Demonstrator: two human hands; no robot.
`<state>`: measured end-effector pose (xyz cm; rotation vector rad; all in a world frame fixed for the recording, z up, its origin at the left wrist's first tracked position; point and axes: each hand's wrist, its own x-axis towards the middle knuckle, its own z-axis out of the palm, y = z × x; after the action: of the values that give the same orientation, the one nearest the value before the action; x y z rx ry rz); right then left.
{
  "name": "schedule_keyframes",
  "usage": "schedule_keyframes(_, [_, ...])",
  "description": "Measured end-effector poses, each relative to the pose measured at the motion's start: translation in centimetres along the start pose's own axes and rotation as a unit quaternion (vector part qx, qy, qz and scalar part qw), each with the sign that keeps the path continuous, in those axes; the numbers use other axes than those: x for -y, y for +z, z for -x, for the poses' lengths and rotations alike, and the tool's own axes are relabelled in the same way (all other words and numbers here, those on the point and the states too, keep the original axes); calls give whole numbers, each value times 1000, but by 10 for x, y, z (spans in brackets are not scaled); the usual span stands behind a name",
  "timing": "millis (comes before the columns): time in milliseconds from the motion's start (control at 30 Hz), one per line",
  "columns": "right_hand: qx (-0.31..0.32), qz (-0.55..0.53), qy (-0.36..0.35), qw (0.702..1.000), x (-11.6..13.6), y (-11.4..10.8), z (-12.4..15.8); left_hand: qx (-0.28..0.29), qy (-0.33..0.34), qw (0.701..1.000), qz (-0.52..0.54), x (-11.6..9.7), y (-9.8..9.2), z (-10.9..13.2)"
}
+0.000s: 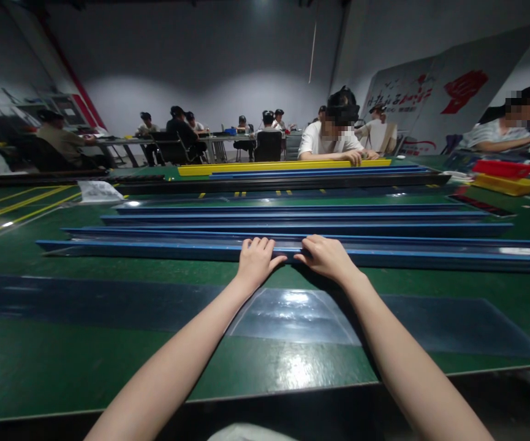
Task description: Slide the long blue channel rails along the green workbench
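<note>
"What is being touched by the two hands?"

"The front blue rail [154, 250] is held near its middle by the left hand [256, 262] and the right hand [326, 260]. The hands are set side by side, with a small gap left between the thumbs."

"How far are the fingers opened?"

"They are bent, not spread wide. On each hand, the fingers are put over the rail and the thumb is placed at the near side. How hard it is squeezed cannot be told."

"And where is the rail laid?"

"It is laid across the green table [108, 367]. A small white patch [516, 250] is seen toward its right side. More blue rails [191, 218] are lined up behind it."

"What else can be seen?"

"A long see-through strip [85, 300] is spread in front of the rail, under the arms. Farther back, a yellow rail [246, 168] is touched by a co-worker's hand [355, 158]."
</note>
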<state>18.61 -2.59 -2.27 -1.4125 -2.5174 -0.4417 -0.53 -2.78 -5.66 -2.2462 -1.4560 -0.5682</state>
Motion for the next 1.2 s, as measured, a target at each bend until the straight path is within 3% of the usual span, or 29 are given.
schedule_keyframes(367, [-4, -18, 13, 1000, -3, 1, -3, -7, 18, 1000, 17, 3, 2, 0])
schedule_keyframes(633, [11, -40, 58, 997, -17, -5, 6, -2, 79, 995, 61, 3, 2, -1])
schedule_keyframes(900, [28, -19, 113, 993, -29, -11, 13, -9, 24, 999, 22, 3, 1, 1])
schedule_keyframes(1200, [42, -30, 75, 996, -27, -8, 11, -7, 6, 1000, 6, 1, 2, 0])
